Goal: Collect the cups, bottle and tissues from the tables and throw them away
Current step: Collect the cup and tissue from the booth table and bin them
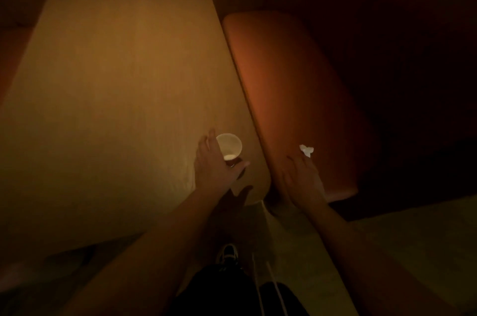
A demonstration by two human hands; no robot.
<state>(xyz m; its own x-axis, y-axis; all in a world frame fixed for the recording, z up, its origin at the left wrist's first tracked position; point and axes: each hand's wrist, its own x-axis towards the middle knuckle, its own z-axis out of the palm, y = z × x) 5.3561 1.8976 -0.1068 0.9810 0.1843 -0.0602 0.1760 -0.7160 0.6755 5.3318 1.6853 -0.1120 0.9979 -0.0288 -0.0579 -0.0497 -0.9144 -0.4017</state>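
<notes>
The room is dim. A small white paper cup [229, 146] stands upright near the wooden table's [116, 88] near right corner. My left hand [215, 163] wraps around it, fingers on its left side and thumb below its right side. My right hand [302, 173] is over the orange seat cushion [296, 88], and a crumpled white tissue [306, 150] shows at its fingertips. No bottle is in view.
The orange padded seat runs along the table's right edge with a narrow gap between. Dark floor lies to the right of the seat. My shoe [228, 253] and dark trousers are below, on a pale floor.
</notes>
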